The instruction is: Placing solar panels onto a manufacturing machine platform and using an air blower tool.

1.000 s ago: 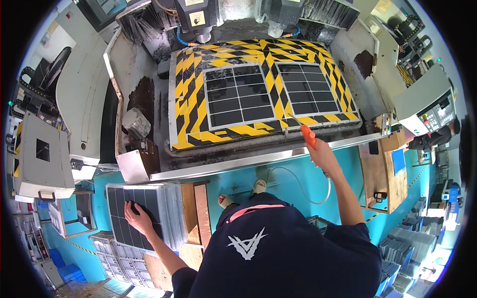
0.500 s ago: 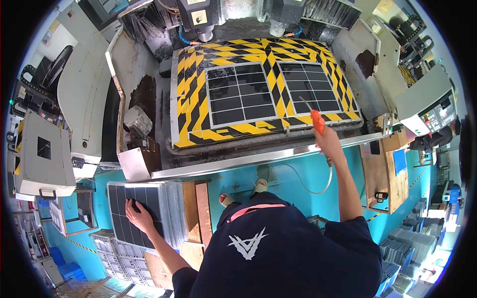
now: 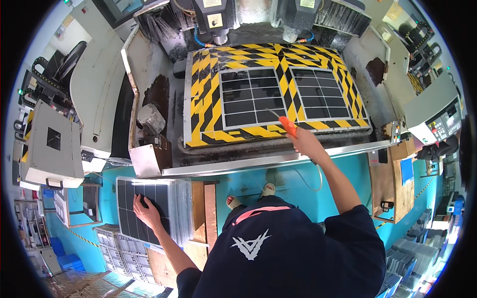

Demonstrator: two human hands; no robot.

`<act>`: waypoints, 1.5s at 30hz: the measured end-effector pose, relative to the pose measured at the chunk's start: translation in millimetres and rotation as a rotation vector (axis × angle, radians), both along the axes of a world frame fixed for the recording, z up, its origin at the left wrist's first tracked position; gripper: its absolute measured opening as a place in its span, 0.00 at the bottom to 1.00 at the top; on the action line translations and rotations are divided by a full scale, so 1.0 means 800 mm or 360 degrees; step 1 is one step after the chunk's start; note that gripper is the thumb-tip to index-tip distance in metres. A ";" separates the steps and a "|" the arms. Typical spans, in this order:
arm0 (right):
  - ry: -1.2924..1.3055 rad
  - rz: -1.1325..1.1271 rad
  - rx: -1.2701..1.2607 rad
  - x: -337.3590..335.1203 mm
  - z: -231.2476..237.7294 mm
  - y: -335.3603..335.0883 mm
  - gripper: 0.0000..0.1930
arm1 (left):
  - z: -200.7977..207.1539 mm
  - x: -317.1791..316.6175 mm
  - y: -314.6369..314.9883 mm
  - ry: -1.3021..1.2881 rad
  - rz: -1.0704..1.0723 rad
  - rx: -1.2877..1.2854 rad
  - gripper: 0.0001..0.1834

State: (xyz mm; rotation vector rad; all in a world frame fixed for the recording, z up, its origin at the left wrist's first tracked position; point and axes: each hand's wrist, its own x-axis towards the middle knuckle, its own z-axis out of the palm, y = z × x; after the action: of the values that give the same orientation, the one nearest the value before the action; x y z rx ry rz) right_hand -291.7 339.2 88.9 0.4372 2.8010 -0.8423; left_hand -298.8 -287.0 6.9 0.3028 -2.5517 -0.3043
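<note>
Shifted leftward since the earlier frame: one orange blow gun, gripped in the right hand, thin nozzle over the left gridded black panel in a yellow-and-black striped machine bed. Left hand: fingers loosely spread, resting on a stack of gridded panels.

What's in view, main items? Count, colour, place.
Flat striped bed: one, yellow-black, centre
Glossy gridded rectangular panels: two, black, on bed
Boxy spindle heads: two, dark, above bed
Button-studded control panel: one, grey, right
Dark-windowed boxy cabinet: one, grey, left
Flat stacked sheets: count unclear, black gridded top, lower left
Boxy wooden stand: one, brown, right
Flat floor: one, teal, below
Thin-nozzled gun: one, orange-handled, in right hand
Left hand: one, bare, on sheets
Right hand: one, bare, around gun
</note>
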 end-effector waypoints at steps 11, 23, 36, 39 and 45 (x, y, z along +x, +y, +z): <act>0.0145 -0.0620 -0.0396 -0.050 0.000 0.056 0.21 | -0.003 0.000 -0.003 -0.0080 0.0046 0.0080 0.17; 0.0118 -0.0300 -0.0360 -0.043 0.021 0.009 0.21 | -0.001 0.001 0.000 -0.0085 0.0088 0.0075 0.17; 0.0011 0.0229 -0.0095 -0.036 0.009 -0.095 0.23 | -0.002 0.001 -0.001 -0.0100 0.0086 0.0076 0.17; 0.0176 0.0248 0.0008 -0.054 0.013 -0.104 0.22 | -0.003 0.001 -0.002 -0.0084 0.0073 0.0082 0.17; 0.0292 0.0307 0.0339 -0.123 0.024 -0.102 0.21 | -0.004 0.001 -0.003 -0.0075 0.0074 0.0090 0.17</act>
State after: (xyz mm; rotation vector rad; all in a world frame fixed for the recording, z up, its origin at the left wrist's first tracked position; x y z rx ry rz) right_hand -390.3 257.6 108.0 0.1197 3.0536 -0.5727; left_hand -298.0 -289.0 3.3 0.3944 -2.5813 -0.3560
